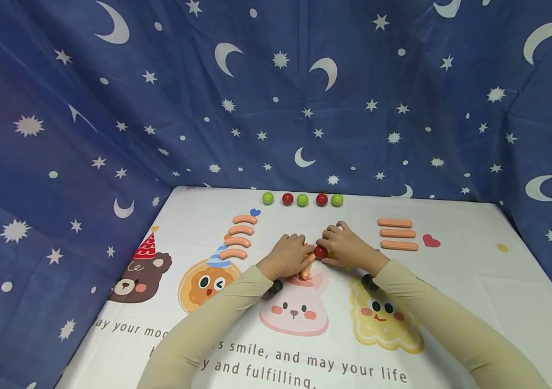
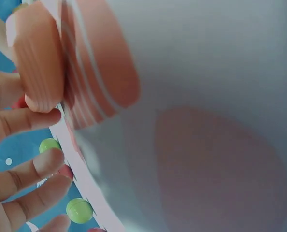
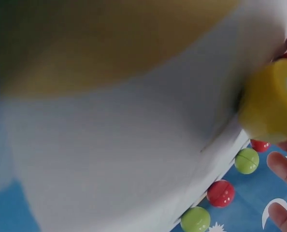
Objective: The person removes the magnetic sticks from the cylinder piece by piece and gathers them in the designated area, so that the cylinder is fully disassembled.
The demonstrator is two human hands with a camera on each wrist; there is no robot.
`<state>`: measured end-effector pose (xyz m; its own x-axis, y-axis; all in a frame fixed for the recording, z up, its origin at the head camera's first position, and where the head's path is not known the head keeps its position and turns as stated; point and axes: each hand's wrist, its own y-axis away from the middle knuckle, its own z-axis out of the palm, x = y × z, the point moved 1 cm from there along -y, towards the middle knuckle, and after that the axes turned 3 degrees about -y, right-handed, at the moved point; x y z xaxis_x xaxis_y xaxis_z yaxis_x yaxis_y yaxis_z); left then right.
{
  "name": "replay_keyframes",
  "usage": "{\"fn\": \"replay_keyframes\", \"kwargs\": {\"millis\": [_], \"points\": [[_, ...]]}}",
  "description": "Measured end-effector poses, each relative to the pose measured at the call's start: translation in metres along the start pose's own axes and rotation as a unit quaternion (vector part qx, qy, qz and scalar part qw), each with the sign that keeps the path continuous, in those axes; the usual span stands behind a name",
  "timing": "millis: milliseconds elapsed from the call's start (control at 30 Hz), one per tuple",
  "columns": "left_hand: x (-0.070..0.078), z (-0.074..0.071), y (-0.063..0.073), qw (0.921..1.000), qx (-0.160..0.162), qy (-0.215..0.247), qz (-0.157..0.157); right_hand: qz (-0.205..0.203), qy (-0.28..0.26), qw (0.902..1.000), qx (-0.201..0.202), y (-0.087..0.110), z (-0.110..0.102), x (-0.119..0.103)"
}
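My left hand (image 1: 287, 256) pinches an orange-pink toy sausage (image 2: 39, 58) between thumb and finger, above the printed pink rabbit; its other fingers spread apart in the left wrist view. In the head view the sausage (image 1: 307, 267) points down from the fingers. Close beside it, my right hand (image 1: 346, 247) holds a yellow rounded piece with a white spot on its end, the yellow piece (image 3: 269, 104) looking blurred in the right wrist view. A shiny red ball (image 1: 320, 252) sits between the two hands, by the right fingers; what supports it is hidden.
Several green and red balls (image 1: 302, 200) line the table's back edge. Several curved sausages (image 1: 240, 241) form a column at left, and three straight sausages (image 1: 398, 233) lie at right. A white cloth (image 1: 470, 281) with printed cartoons covers the table; a blue curtain (image 1: 276, 156) stands behind.
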<state>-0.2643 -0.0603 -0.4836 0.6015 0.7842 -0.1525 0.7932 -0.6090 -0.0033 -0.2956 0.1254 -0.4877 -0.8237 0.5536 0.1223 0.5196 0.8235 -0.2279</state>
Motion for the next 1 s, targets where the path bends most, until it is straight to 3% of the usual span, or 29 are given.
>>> {"fn": "replay_keyframes", "kwargs": {"millis": [267, 433, 700, 1000], "points": [[0.002, 0.003, 0.000, 0.9985, -0.030, -0.040, -0.024, 0.025, 0.017, 0.9995, -0.012, 0.003, 0.002, 0.002], [0.001, 0.001, -0.001, 0.9973, -0.022, -0.059, -0.038, 0.008, 0.023, 0.9997, 0.006, 0.005, 0.001, 0.003], [-0.003, -0.003, -0.001, 0.9956, -0.031, -0.048, -0.074, -0.035, 0.026, 0.9985, 0.033, 0.006, 0.002, 0.001], [-0.010, 0.000, 0.004, 0.9950, -0.018, -0.041, -0.089, -0.022, 0.033, 0.9991, 0.016, 0.011, 0.004, 0.005]]}}
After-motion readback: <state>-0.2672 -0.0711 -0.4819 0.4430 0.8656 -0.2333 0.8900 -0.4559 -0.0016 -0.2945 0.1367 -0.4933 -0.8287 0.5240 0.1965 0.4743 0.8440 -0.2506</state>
